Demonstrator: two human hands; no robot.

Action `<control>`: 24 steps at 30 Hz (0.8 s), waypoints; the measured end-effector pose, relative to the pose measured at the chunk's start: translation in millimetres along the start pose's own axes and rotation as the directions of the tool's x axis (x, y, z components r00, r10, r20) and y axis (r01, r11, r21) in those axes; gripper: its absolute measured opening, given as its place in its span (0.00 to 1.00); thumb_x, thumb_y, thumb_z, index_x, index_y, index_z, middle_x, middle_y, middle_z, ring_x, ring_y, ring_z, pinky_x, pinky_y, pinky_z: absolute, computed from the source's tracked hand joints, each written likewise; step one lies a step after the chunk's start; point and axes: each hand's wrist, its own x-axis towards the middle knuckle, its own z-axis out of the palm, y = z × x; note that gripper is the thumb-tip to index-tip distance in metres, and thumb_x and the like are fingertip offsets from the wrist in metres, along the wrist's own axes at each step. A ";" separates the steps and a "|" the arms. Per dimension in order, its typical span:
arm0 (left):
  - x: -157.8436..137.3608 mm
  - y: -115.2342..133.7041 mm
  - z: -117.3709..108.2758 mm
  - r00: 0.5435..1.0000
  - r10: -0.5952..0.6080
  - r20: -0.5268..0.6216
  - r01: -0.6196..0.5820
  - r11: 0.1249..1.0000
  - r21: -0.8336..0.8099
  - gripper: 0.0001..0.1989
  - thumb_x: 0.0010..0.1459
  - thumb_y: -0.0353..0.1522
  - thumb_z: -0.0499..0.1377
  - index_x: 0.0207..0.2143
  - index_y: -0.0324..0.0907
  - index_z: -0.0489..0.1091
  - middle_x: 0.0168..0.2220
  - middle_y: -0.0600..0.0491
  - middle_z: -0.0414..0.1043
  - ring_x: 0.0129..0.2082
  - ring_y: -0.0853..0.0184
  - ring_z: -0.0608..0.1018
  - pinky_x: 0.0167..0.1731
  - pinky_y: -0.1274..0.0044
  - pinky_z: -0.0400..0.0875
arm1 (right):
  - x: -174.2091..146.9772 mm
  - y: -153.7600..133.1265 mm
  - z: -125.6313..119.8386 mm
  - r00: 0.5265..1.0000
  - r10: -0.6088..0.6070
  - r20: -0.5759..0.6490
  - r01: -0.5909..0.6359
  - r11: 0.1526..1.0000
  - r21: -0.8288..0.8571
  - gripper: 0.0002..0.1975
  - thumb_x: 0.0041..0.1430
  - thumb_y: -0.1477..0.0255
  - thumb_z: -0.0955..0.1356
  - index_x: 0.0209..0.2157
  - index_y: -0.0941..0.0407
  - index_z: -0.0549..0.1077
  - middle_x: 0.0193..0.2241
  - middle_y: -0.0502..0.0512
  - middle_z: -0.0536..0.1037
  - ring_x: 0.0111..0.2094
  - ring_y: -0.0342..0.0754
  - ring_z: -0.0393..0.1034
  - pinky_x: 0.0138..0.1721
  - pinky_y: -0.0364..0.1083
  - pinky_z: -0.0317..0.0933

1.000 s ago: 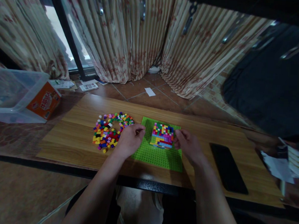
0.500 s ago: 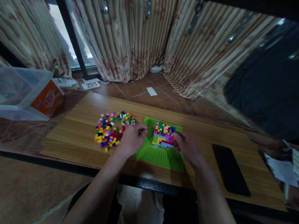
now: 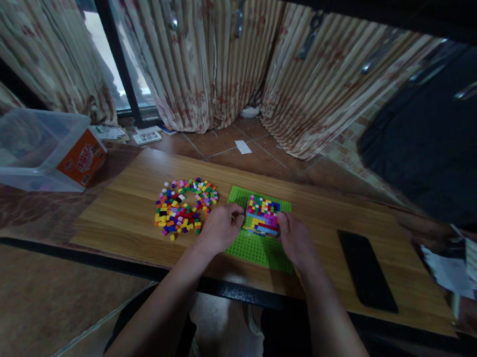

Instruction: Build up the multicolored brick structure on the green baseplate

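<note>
A square build of many-coloured toy bricks (image 3: 261, 213) sits on a green studded baseplate (image 3: 250, 249). My left hand (image 3: 224, 226) is at the build's left side, over the baseplate, with thumb and forefinger pinched together. Anything between those fingertips is too small to make out. My right hand (image 3: 295, 237) grips the right edge of the build with curled fingers, hiding part of that side. To the left of the baseplate, a pile of small loose bricks (image 3: 177, 218) is spread over the wooden board.
On the wooden board (image 3: 119, 209), a black phone (image 3: 367, 270) lies to the right. A clear plastic box (image 3: 34, 150) with an orange label stands at the far left. White papers (image 3: 451, 267) are at the far right. Striped curtains (image 3: 229, 65) hang beyond the tiled floor.
My left hand has moved right, from beside the brick pile to the build's left side. My right hand has shifted slightly along the build's right edge. The view has tilted a little.
</note>
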 end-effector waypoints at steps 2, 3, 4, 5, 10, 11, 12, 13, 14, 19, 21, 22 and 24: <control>-0.1 0.3 0.2 1.000 -0.012 -0.002 0.012 0.999 0.041 0.12 0.59 0.28 0.55 0.42 0.38 0.76 0.38 0.48 0.80 0.35 0.64 0.79 0.39 0.75 0.72 | 1.1 3.8 -0.1 1.000 -0.008 -0.004 0.008 0.999 0.043 0.23 0.66 0.56 0.52 0.30 0.54 0.69 0.24 0.57 0.76 0.24 0.51 0.70 0.31 0.48 0.59; 0.1 0.5 0.2 1.000 -0.024 -0.006 0.024 0.998 0.061 0.12 0.60 0.29 0.55 0.43 0.37 0.76 0.39 0.47 0.80 0.36 0.64 0.79 0.40 0.75 0.72 | 1.8 5.1 -0.4 1.000 -0.010 -0.010 0.011 0.998 0.060 0.24 0.66 0.55 0.52 0.29 0.54 0.68 0.23 0.57 0.75 0.25 0.51 0.70 0.30 0.48 0.59; 0.3 0.9 0.2 0.999 -0.040 -0.010 0.040 0.996 0.082 0.13 0.60 0.29 0.55 0.43 0.37 0.76 0.41 0.46 0.80 0.37 0.64 0.80 0.41 0.74 0.72 | 2.5 5.9 -0.7 1.000 -0.009 -0.015 0.010 0.997 0.075 0.25 0.66 0.54 0.51 0.28 0.53 0.67 0.23 0.56 0.75 0.24 0.51 0.70 0.30 0.48 0.58; 0.4 1.4 0.5 0.998 -0.061 -0.013 0.062 0.993 0.102 0.13 0.60 0.29 0.55 0.44 0.37 0.75 0.41 0.46 0.79 0.39 0.63 0.80 0.42 0.74 0.72 | 3.3 6.3 -1.2 1.000 -0.005 -0.018 0.006 0.996 0.084 0.26 0.66 0.54 0.51 0.27 0.53 0.67 0.22 0.56 0.74 0.24 0.51 0.70 0.30 0.48 0.58; -2.6 7.5 7.2 0.995 -0.097 0.021 0.092 0.979 0.181 0.13 0.59 0.26 0.53 0.44 0.37 0.74 0.41 0.44 0.79 0.42 0.59 0.80 0.45 0.71 0.72 | 7.4 5.5 -2.4 1.000 0.008 -0.003 -0.008 0.997 0.076 0.27 0.64 0.51 0.50 0.26 0.52 0.66 0.21 0.56 0.73 0.24 0.52 0.69 0.29 0.48 0.58; -3.8 9.2 9.5 0.996 -0.077 0.039 0.069 0.980 0.184 0.14 0.59 0.25 0.51 0.43 0.37 0.74 0.41 0.44 0.78 0.42 0.60 0.80 0.45 0.72 0.71 | 8.2 5.7 -2.4 1.000 0.015 0.002 -0.015 0.997 0.073 0.27 0.64 0.50 0.50 0.26 0.52 0.67 0.21 0.56 0.74 0.25 0.52 0.69 0.29 0.48 0.58; -5.1 10.8 11.9 0.996 -0.071 0.045 0.061 0.980 0.190 0.15 0.59 0.24 0.50 0.43 0.37 0.74 0.41 0.43 0.78 0.42 0.60 0.79 0.45 0.72 0.72 | 9.0 5.9 -2.4 1.000 0.023 0.005 -0.023 0.998 0.064 0.27 0.64 0.50 0.51 0.27 0.52 0.68 0.22 0.57 0.74 0.25 0.52 0.70 0.29 0.48 0.58; -6.3 12.1 14.3 0.997 -0.067 0.050 0.056 0.980 0.192 0.16 0.58 0.23 0.50 0.42 0.37 0.74 0.41 0.43 0.78 0.42 0.60 0.79 0.45 0.72 0.72 | 9.8 6.1 -2.4 1.000 0.029 0.005 -0.029 0.998 0.048 0.27 0.64 0.51 0.51 0.27 0.53 0.68 0.23 0.57 0.75 0.26 0.53 0.70 0.30 0.48 0.58; -7.3 13.3 16.6 0.997 -0.061 0.046 0.051 0.982 0.183 0.16 0.58 0.23 0.50 0.42 0.37 0.74 0.41 0.43 0.78 0.42 0.60 0.79 0.44 0.72 0.72 | 10.4 6.2 -2.5 1.000 0.027 -0.003 -0.027 0.999 0.019 0.27 0.64 0.51 0.51 0.27 0.53 0.69 0.24 0.58 0.75 0.27 0.53 0.70 0.30 0.49 0.58; -9.0 14.0 19.2 0.998 -0.037 0.053 0.031 0.993 0.111 0.15 0.58 0.24 0.50 0.41 0.38 0.75 0.39 0.45 0.78 0.41 0.61 0.79 0.44 0.73 0.72 | 13.1 3.1 -3.9 0.999 -0.006 -0.050 0.001 0.994 -0.108 0.27 0.65 0.55 0.52 0.31 0.55 0.73 0.27 0.61 0.77 0.29 0.55 0.71 0.32 0.49 0.58; -8.1 10.7 12.7 0.998 -0.042 0.048 0.038 0.995 0.092 0.15 0.58 0.25 0.52 0.42 0.39 0.75 0.40 0.46 0.79 0.42 0.62 0.80 0.45 0.73 0.72 | 14.3 2.0 -5.2 0.998 0.015 -0.067 -0.024 0.991 -0.133 0.27 0.65 0.55 0.52 0.33 0.56 0.75 0.27 0.62 0.77 0.29 0.55 0.71 0.31 0.49 0.58; -7.3 7.9 7.6 0.998 -0.054 0.033 0.051 0.995 0.089 0.14 0.58 0.26 0.52 0.43 0.40 0.75 0.40 0.47 0.80 0.42 0.62 0.80 0.45 0.73 0.72 | 14.9 2.0 -5.9 0.995 0.030 -0.092 -0.043 0.990 -0.138 0.28 0.65 0.55 0.52 0.33 0.57 0.75 0.27 0.63 0.78 0.29 0.55 0.71 0.31 0.49 0.58; -5.6 -0.3 -5.7 0.994 -0.100 -0.047 0.104 0.989 0.103 0.14 0.58 0.26 0.53 0.43 0.40 0.76 0.41 0.48 0.80 0.42 0.63 0.80 0.45 0.74 0.72 | 15.9 2.7 -7.2 0.985 0.054 -0.165 -0.072 0.992 -0.106 0.29 0.65 0.55 0.52 0.36 0.57 0.77 0.28 0.64 0.79 0.30 0.56 0.72 0.31 0.50 0.58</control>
